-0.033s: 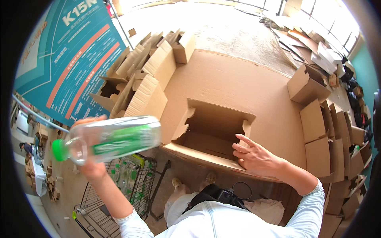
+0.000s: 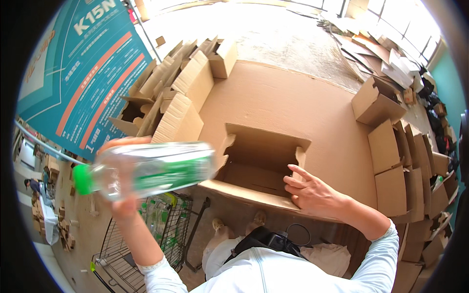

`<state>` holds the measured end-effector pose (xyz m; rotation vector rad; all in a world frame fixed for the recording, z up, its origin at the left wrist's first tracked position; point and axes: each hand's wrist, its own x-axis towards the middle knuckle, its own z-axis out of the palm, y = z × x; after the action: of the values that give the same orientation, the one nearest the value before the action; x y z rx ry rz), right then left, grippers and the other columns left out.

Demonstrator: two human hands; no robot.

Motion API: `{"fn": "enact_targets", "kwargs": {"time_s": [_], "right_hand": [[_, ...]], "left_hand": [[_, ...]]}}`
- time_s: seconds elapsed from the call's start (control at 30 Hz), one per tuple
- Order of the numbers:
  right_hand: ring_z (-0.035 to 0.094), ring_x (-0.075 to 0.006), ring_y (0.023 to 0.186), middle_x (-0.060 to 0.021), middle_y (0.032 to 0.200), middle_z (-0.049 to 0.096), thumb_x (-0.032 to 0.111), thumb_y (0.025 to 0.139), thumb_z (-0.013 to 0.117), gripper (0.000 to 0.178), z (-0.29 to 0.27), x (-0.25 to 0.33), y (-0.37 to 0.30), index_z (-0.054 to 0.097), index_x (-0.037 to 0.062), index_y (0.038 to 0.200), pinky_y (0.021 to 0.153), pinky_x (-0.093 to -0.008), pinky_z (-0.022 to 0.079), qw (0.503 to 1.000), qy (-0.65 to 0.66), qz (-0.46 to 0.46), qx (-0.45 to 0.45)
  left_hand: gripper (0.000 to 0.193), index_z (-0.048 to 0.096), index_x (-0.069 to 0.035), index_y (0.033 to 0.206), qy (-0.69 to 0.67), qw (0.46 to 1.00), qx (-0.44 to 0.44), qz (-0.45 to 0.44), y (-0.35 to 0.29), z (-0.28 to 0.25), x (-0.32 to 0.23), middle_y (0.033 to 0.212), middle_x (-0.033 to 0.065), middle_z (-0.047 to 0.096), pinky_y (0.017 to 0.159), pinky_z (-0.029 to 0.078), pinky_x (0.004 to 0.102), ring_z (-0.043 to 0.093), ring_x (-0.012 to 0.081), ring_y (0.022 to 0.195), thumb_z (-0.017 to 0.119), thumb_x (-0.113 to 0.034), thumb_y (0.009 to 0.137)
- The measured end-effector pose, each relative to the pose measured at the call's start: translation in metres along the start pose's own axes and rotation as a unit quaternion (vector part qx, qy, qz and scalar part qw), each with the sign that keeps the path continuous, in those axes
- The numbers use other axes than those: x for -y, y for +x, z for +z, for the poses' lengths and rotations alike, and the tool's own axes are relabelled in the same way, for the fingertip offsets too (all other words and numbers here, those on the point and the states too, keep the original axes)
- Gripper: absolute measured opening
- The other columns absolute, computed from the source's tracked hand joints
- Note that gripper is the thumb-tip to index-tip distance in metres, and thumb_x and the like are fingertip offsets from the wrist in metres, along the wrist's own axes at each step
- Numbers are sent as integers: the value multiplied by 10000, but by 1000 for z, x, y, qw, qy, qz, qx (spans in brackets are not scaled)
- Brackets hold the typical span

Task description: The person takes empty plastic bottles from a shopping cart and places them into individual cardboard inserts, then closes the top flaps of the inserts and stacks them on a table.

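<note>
My left hand (image 2: pixel 125 204) is wrapped round a clear plastic bottle (image 2: pixel 163 168) with a green cap and green label. The bottle lies almost level in the air, its cap to the left and its base toward the box; motion blurs it. An open cardboard box (image 2: pixel 268 134) stands at the near edge of a cardboard-covered table (image 2: pixel 293 97), its inside showing no contents. At that box's right front corner, my right hand (image 2: pixel 315 191) holds the rim, fingers bent over the edge and the index finger straighter. The right thumb is hidden.
Open cartons (image 2: pixel 178 117) stand in rows at the table's left, with more cartons (image 2: pixel 388 166) at the right. A wire cart (image 2: pixel 141 234) with several green-capped bottles is at lower left. Behind it rises a teal banner (image 2: pixel 73 93). Cardboard scraps (image 2: pixel 364 53) lie far right.
My left hand has carried the bottle a little to the right, nearer the open box. My right hand remains at the box's corner. The whole view has shifted slightly.
</note>
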<state>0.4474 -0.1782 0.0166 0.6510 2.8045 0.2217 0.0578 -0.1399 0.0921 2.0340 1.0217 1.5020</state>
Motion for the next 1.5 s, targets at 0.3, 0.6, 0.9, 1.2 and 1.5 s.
{"fn": "enact_targets", "kwargs": {"time_s": [0.3,0.6,0.9,1.2,1.5], "right_hand": [[423,-231,1311,-56,1079,618,184,774,625,106,28,40,5,679,94,760,1220,-542,164,980,38,145,-134],[448,-189,1250,-27,1097,629,157,738,654,87,48,61,35,698,84,752,1177,-542,281,954,47,173,-242],[448,-211,1309,-46,1153,642,162,753,625,255,63,53,40,717,30,951,1181,-568,255,947,56,186,-257],[426,-292,1310,-73,1187,606,129,670,655,228,54,46,37,704,-14,842,1146,-628,268,923,191,227,-244],[388,-369,1358,-139,1330,544,47,766,626,304,33,61,52,653,-1,1065,1125,-541,311,930,91,264,-238]], "left_hand": [[723,522,18,1133,248,739,626,34,25,181,5,1117,191,637,814,551,388,653,338,1012,898,-226,565],[125,731,-106,853,438,589,668,124,-69,292,166,874,107,732,708,568,390,716,267,873,634,-164,800],[414,610,-117,1254,210,675,706,48,-41,243,185,1203,175,632,963,487,434,605,348,1126,605,-74,842],[429,570,-21,1306,44,964,142,-222,-13,-75,8,1336,109,600,974,512,363,620,236,1146,636,-226,934],[286,662,-10,1162,181,702,-272,-633,-423,-300,111,913,77,712,641,530,314,679,150,774,645,-151,914]]}}
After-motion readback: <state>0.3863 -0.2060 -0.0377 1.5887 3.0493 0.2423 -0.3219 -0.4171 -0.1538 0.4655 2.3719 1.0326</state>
